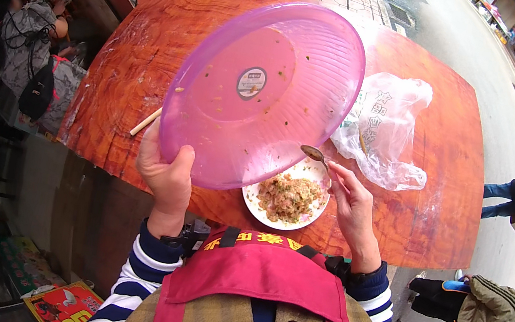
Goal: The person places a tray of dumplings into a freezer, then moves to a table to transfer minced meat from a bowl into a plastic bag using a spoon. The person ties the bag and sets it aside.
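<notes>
My left hand (168, 167) grips the rim of a large translucent pink plastic basin (241, 138), tilted up so that its inside faces me. Small food scraps and a label (251, 83) show on the basin's bottom. Between the thumb and fingers of my right hand (352, 201) is a metal spoon (314, 153), its bowl close to the basin's lower right edge. Below the basin, a white plate (252, 208) carries a mound of minced filling (289, 199) flecked with green. The basin overlaps the plate's upper left part.
The wood-grain table (440, 190) bears a crumpled clear plastic bag (388, 131) with printing, right of the basin. A pale wooden stick (146, 122) pokes out at the basin's left. People stand in the street at right; another person (28, 44) is at far left.
</notes>
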### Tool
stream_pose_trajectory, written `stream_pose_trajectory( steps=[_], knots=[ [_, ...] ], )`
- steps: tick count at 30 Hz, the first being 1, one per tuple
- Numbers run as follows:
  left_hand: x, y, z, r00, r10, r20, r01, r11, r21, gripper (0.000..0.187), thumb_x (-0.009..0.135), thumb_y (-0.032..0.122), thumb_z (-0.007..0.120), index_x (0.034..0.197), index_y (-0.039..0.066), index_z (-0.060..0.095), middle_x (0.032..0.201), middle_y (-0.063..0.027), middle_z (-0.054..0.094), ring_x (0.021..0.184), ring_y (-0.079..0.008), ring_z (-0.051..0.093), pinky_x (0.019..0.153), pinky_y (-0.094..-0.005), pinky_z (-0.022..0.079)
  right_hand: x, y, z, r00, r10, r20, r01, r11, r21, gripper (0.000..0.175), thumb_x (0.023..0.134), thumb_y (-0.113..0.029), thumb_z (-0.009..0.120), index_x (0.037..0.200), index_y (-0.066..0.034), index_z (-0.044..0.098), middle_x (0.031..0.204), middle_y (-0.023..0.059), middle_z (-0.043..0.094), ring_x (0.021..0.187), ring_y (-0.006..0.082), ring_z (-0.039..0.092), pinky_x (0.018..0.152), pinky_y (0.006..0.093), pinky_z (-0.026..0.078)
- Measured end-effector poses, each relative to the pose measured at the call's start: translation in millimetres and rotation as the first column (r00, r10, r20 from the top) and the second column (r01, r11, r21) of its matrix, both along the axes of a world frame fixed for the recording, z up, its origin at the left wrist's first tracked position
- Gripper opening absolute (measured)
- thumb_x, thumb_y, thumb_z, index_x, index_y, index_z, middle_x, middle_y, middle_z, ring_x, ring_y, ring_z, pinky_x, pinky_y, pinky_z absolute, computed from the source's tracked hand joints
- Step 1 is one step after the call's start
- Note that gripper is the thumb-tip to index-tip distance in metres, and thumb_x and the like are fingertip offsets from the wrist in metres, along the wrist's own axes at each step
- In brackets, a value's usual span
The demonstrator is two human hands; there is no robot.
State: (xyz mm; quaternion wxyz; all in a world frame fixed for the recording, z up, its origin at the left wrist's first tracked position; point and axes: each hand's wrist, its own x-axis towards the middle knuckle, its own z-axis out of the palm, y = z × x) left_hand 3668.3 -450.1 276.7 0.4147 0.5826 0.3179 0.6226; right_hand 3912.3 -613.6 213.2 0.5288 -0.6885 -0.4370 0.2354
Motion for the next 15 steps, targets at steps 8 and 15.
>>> stream_pose_trajectory(
  steps=[8, 15],
  knots=[
    [-3, 2, 1, 0.996, -0.036, 0.077, 0.042, 0.996, -0.074, 0.059, 0.072, -0.012, 0.048, 0.130, -0.005, 0.054, 0.123, -0.0104, 0.062, 0.111, -0.0169, 0.060, 0.098, -0.0300, 0.046, -5, 25, 4, 0.988, 0.065, -0.138, -0.090, 0.979, -0.184, 0.031, 0.099, -0.013, 0.057, 0.129, -0.0032, 0.058, 0.082, 0.0009, 0.064, 0.071, 0.0067, 0.057, 0.061, 0.0223, 0.045],
    [-2, 1, 1, 0.982, -0.060, 0.177, 0.093, 0.978, -0.185, 0.064, 0.070, -0.013, 0.046, 0.132, -0.002, 0.054, 0.125, -0.0102, 0.062, 0.112, -0.0173, 0.060, 0.099, -0.0306, 0.046, -7, 38, 1, 0.992, 0.114, 0.050, -0.103, 0.978, -0.182, 0.035, 0.097, -0.008, 0.059, 0.131, -0.0033, 0.055, 0.088, 0.0031, 0.065, 0.079, 0.0080, 0.059, 0.069, 0.0235, 0.048]
  ],
)
